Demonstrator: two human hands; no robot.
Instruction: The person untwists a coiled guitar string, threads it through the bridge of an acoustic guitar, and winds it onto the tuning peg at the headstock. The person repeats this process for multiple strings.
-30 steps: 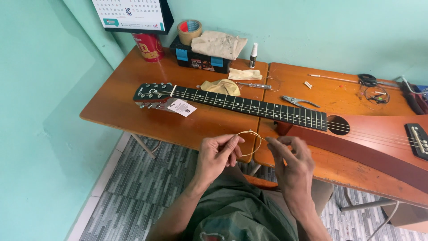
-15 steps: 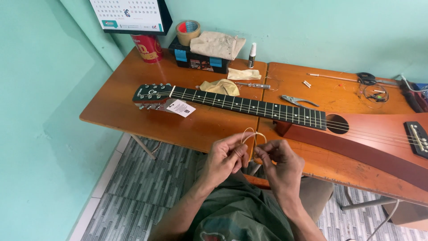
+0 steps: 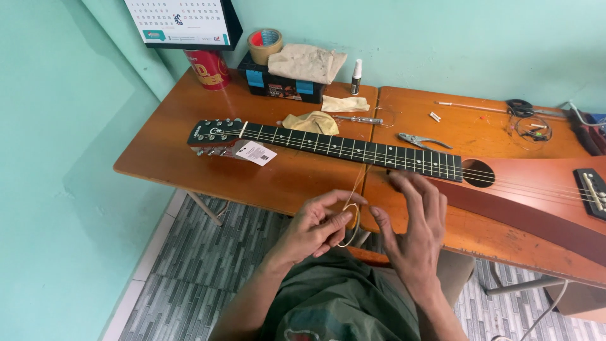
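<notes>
A reddish-brown acoustic guitar (image 3: 536, 196) with a black fretboard lies across the orange-brown wooden table (image 3: 164, 151). At the table's far edge stand a red cylindrical tin (image 3: 210, 68), a black box with blue patches (image 3: 281, 85) and a tan tape roll (image 3: 264, 44). The wall (image 3: 442, 38) is mint green; the floor (image 3: 183, 278) is grey-striped tile.

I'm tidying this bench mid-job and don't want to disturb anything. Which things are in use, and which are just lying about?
In use:
thin coiled golden guitar string, pinched by left hand
right hand, fingers spread
reddish-brown acoustic guitar

Lying about:
metal pliers
brown tape roll
red tin can
black scissors
</notes>
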